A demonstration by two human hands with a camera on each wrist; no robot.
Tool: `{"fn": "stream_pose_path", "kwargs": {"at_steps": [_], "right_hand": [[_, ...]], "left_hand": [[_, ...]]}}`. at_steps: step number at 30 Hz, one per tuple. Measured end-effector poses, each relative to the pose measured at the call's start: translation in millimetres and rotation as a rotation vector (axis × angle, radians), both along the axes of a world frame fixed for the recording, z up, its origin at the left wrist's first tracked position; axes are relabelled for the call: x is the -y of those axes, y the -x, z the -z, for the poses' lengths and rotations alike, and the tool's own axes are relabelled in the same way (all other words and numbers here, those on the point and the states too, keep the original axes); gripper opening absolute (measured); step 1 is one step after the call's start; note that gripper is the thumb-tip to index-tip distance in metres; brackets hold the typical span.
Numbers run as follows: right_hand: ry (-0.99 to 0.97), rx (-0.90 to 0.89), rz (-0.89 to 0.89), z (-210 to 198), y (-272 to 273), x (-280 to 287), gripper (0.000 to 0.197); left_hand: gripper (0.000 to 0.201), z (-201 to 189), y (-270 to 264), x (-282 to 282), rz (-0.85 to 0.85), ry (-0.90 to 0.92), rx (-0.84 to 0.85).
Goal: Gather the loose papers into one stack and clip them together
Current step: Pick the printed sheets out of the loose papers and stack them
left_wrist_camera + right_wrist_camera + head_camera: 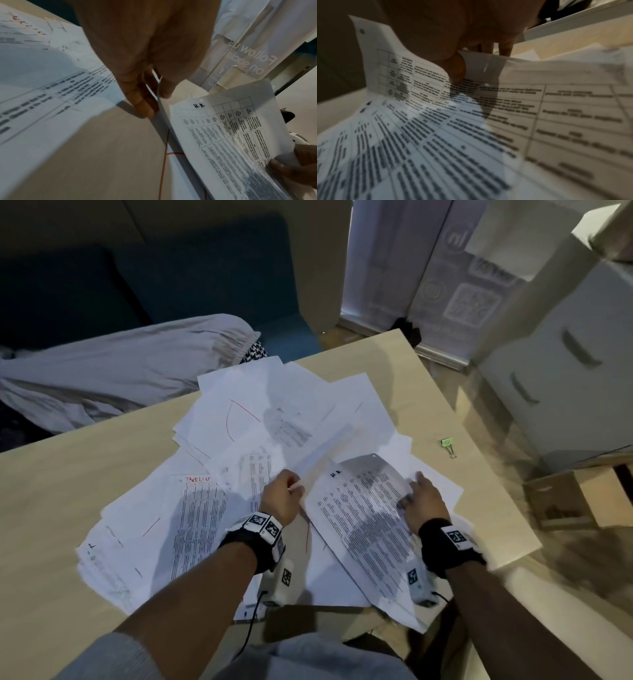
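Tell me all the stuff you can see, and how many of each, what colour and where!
papers: many, white with print and red marks, scattered over the table
H.R sheet: one, white, printed, lifted at the near right
clip: one, green, on the table right of the papers
table: one, light wood, under it all
cabinet: one, white, far right
box: one, brown cardboard, right of the table
cloth: one, grey, beyond the table at the left
left hand: pinching a sheet's edge
right hand: gripping the H.R sheet
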State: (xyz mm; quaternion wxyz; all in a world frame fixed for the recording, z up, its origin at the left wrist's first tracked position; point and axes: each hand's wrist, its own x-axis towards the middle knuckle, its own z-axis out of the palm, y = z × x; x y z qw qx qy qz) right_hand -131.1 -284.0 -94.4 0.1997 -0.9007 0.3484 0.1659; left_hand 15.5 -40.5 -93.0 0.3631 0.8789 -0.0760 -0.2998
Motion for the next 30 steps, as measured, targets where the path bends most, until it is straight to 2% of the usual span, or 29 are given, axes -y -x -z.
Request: {"fn": "stream_pose_path", "kwargs": {"at_steps": [5, 10, 14, 15, 17, 19, 20, 22, 24, 26, 30], "right_hand": [[-0.091, 0.126, 0.033, -2, -8, 3, 0.045], [-0.256, 0.261, 0.289, -10, -15, 15, 0.013], [-0.311, 0.297, 0.356, -18, -17, 21, 0.025], [-0.288, 0.303, 0.370, -20, -18, 22, 0.029], [-0.224, 0.310, 0.405, -23, -21, 24, 0.032], [-0.154, 0.286, 0.430, -24, -22, 28, 0.034], [-0.130, 0.267, 0.434, -23, -21, 30, 0.034], [-0.108, 0.232, 0.434, -21, -19, 33, 0.032], [-0.105, 0.209, 0.440, -19, -17, 36, 0.029], [-0.092, 0.205, 0.444, -19, -16, 36, 0.026], [-0.060, 0.254, 0.498, -27, -14, 36, 0.026]], "left_hand": [[0.024, -12, -7, 0, -0.217, 0.266, -0.168], [0.018, -21, -15, -10, -0.284, 0.400, -0.156], [0.032, -16, -22, -16, -0.395, 0.445, -0.115], [0.032, -13, -24, -17, -0.397, 0.424, -0.102], [0.043, -7, -26, -22, -0.331, 0.198, 0.002], [0.066, -6, -24, -29, -0.206, -0.169, 0.082], [0.080, -8, -21, -31, -0.157, -0.303, 0.072], [0.103, -11, -15, -32, -0.065, -0.430, 0.033], [0.108, -10, -12, -29, 0.035, -0.497, 0.035], [0.103, -6, -12, -29, 0.075, -0.515, 0.044], [0.094, -5, -14, -35, -0.048, -0.387, -0.014]]}}
